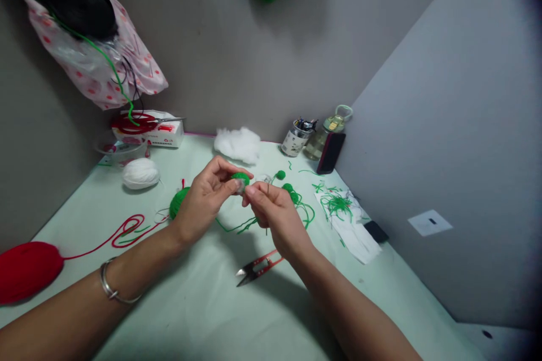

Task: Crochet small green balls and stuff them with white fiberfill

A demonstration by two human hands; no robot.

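My left hand (207,194) is closed around a small green crocheted piece (240,177), held above the middle of the table. A pale greyish patch shows at its near side; what it is, I cannot make out. My right hand (271,203) pinches right beside the piece, fingertips pressed together and touching its edge. A thin dark line crosses the right fingers, too small to name. Below the hands lie red-handled thread snips (258,268). Small green crocheted balls (280,175) and loose green yarn (305,208) rest behind my right hand. A green yarn ball (178,202) is partly hidden by my left wrist.
White stuffing (237,145) lies at the back. On the left are white yarn (141,174), red yarn (29,272), a box (167,132) and scissors (135,123). At right stand a pen cup (293,142), bottle (317,144), phone (331,153) and yarn scraps on paper (359,242).
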